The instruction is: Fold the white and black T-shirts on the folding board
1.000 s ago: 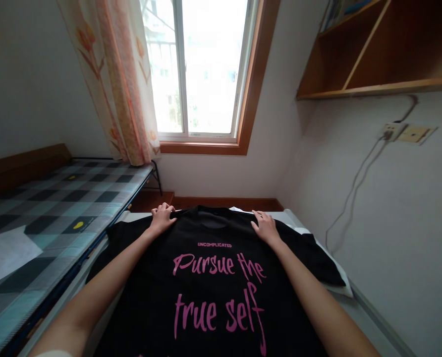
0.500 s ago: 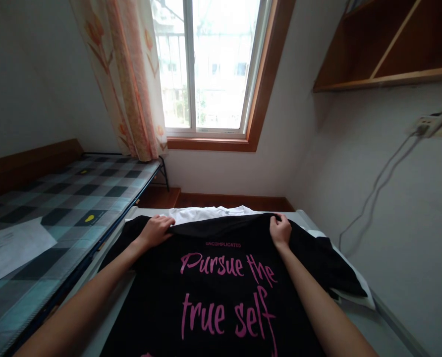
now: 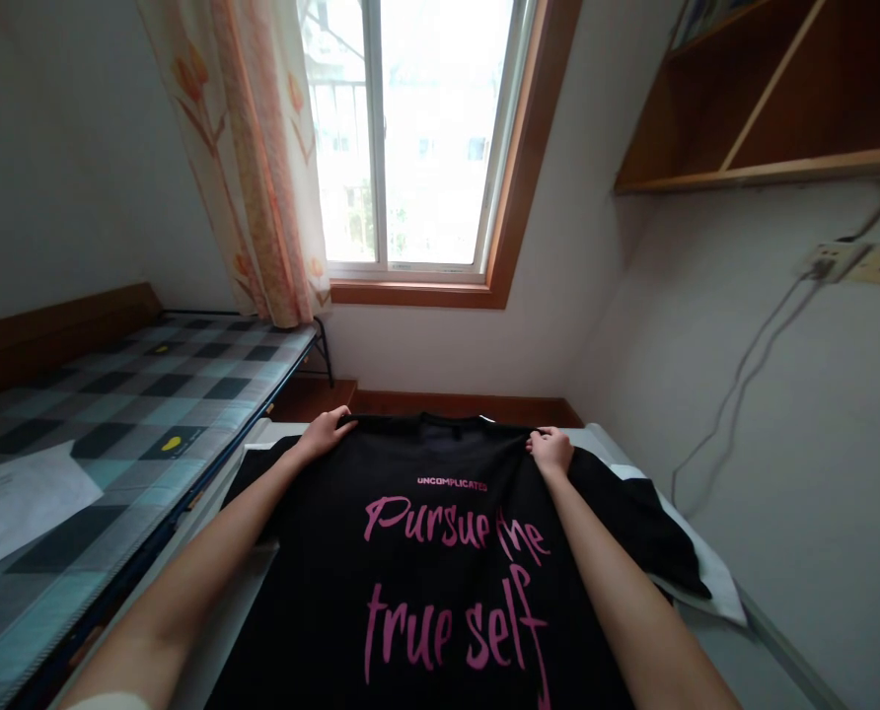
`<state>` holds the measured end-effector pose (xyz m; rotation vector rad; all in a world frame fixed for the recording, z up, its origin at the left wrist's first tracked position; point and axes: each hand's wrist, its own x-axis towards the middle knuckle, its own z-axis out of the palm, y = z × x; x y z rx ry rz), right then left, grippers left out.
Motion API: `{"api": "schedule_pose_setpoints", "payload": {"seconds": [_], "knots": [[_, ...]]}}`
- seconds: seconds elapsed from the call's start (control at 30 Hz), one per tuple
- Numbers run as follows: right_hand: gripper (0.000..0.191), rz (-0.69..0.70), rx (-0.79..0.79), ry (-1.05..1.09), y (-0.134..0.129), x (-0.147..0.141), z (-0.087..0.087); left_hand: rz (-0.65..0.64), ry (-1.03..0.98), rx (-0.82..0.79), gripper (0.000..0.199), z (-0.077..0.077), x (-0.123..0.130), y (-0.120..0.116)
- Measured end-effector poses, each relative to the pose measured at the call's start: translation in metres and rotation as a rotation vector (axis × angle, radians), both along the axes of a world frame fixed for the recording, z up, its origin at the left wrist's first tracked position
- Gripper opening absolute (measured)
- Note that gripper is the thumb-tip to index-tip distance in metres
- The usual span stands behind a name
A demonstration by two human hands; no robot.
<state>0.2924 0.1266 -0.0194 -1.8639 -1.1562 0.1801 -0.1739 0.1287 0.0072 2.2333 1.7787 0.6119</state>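
A black T-shirt [image 3: 322, 592] with pink lettering lies spread on a pale table, its neckline at the far side. My left hand [image 3: 327, 432] is closed on the shirt's left shoulder. At the right shoulder, my right hand [image 3: 552, 452] pinches the black fabric. White cloth [image 3: 717, 582] shows from beneath the right sleeve, and a little more peeks out at the far left corner. The lower part of the shirt runs out of view.
On the left is a bed with a checked mattress [image 3: 218, 394] and a white paper [image 3: 30, 503] on it. A window and curtain [image 3: 262, 168] are ahead. A wooden shelf [image 3: 766, 177] and a socket with a hanging cable [image 3: 736, 375] are on the right wall.
The far edge of the black shirt has moved away from me and flattened, covering most of the white cloth. Its collar now shows. My left hand has moved slightly farther out.
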Motion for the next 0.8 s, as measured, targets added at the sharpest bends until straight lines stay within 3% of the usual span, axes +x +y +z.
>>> {"api": "schedule_pose_setpoints", "payload": {"seconds": [0.1, 0.17, 0.37, 0.5, 0.67, 0.8], "knots": [[0.032, -0.105, 0.035, -0.006, 0.001, 0.006, -0.002, 0.181, 0.138, 0.091, 0.038, 0.003, 0.002, 0.0], [0.034, -0.12, 0.022, -0.011, 0.003, 0.007, -0.002, 0.231, 0.2, 0.115, 0.04, 0.005, 0.005, 0.001], [0.025, 0.108, -0.1, 0.0, 0.001, 0.014, -0.001, 0.237, 0.204, -0.073, 0.048, -0.002, -0.001, 0.004], [0.027, 0.209, -0.13, -0.235, -0.022, 0.061, 0.008, 0.221, 0.162, -0.155, 0.051, -0.003, -0.04, -0.002], [0.031, 0.099, -0.369, -0.516, -0.072, 0.148, 0.004, 0.179, 0.278, -0.199, 0.046, 0.013, -0.101, -0.021], [0.036, 0.159, -0.419, -0.602, -0.104, 0.177, -0.005, 0.35, 0.422, -0.07, 0.041, 0.027, -0.115, -0.033]]}}
